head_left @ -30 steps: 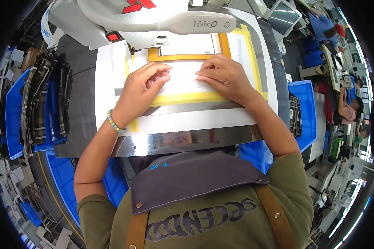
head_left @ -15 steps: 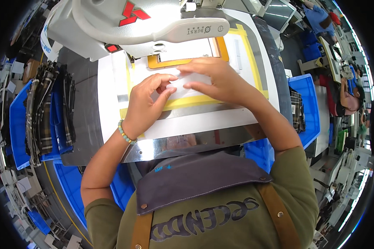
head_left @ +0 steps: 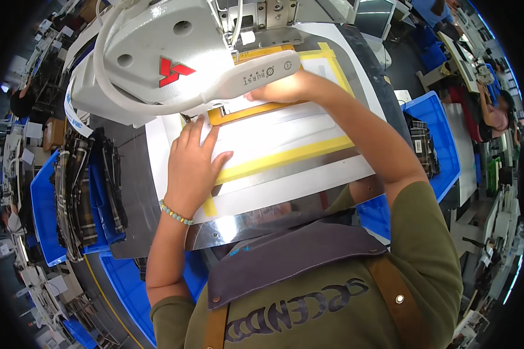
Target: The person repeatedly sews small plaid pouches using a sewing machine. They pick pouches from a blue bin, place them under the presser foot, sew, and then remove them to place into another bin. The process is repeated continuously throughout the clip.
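My left hand (head_left: 191, 156) lies flat on the white work sheet (head_left: 273, 139), fingers spread, fingertips close to the near left corner of an orange frame (head_left: 247, 116). Nothing shows in its grasp. Reaching further in, my right hand (head_left: 285, 88) is over the frame's white inside, fingers stretched to the left. A grey gooseneck lamp (head_left: 250, 75) covers part of that hand, and bright light washes out its fingertips. Yellow tape (head_left: 288, 154) edges the sheet on the near side.
A white sewing machine head (head_left: 148, 52) overhangs the table's far left. Blue bins holding folded plaid garments stand at both sides, with plaid garments (head_left: 78, 195) on the left and a blue bin (head_left: 445, 139) on the right. A polished metal strip (head_left: 256, 220) borders the near edge.
My hands have parted from around a small white piece. The right moved away from me into the orange frame; the left flattened on the sheet. The view has also shifted.
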The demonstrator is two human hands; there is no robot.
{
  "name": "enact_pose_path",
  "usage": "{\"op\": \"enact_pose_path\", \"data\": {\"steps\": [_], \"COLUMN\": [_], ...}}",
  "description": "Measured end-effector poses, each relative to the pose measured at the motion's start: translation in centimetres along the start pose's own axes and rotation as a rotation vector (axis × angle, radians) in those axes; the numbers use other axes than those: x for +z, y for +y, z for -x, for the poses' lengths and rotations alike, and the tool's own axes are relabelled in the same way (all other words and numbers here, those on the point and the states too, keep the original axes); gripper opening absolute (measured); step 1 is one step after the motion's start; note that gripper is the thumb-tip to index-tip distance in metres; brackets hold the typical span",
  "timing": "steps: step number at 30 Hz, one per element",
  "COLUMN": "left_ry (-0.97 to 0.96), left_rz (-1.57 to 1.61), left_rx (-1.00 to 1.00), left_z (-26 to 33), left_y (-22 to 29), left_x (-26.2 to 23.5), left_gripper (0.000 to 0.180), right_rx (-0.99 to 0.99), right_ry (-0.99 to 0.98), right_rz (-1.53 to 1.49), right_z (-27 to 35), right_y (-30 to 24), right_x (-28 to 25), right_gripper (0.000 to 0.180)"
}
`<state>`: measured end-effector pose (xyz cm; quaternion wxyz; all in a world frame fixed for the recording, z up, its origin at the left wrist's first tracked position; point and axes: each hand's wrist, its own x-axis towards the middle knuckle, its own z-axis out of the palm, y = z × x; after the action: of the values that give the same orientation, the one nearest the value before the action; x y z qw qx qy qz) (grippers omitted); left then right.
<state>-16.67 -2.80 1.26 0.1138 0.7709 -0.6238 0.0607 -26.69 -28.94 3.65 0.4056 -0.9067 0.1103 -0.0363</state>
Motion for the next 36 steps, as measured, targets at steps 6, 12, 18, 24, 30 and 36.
{"op": "enact_pose_path", "data": {"steps": [6,12,18,24,30,36], "left_ry": [-0.187,-0.206,-0.186,-0.144,-0.068,-0.054], "left_rz": [0.087,0.059,0.012,-0.011,-0.023,-0.040], "left_rx": [0.019,0.023,0.026,0.029,0.005,-0.003], "left_z": [0.3,0.4,0.1,-0.2,-0.4,-0.4], "left_y": [-0.6,-0.6,-0.5,-0.4,-0.2,-0.1], "left_x": [-0.2,0.3,0.7,0.9,0.9,1.0], "left_gripper": [0.074,0.075,0.074,0.069,0.063,0.063], "right_rx": [0.024,0.016,0.048,0.027,0.064,0.101], "right_ry": [-0.048,-0.046,-0.012,-0.177,-0.258,-0.296], "right_rz": [0.131,0.163,0.207,0.110,0.306,0.495], "right_z": [-0.4,-0.5,-0.5,0.3,2.3,2.8], "right_y": [-2.1,-2.1,-2.5,2.0,1.3,0.3], "right_x": [1.8,1.8,2.1,-3.7,-5.1,-4.0], "right_gripper": [0.018,0.018,0.021,0.016,0.011,0.012]}}
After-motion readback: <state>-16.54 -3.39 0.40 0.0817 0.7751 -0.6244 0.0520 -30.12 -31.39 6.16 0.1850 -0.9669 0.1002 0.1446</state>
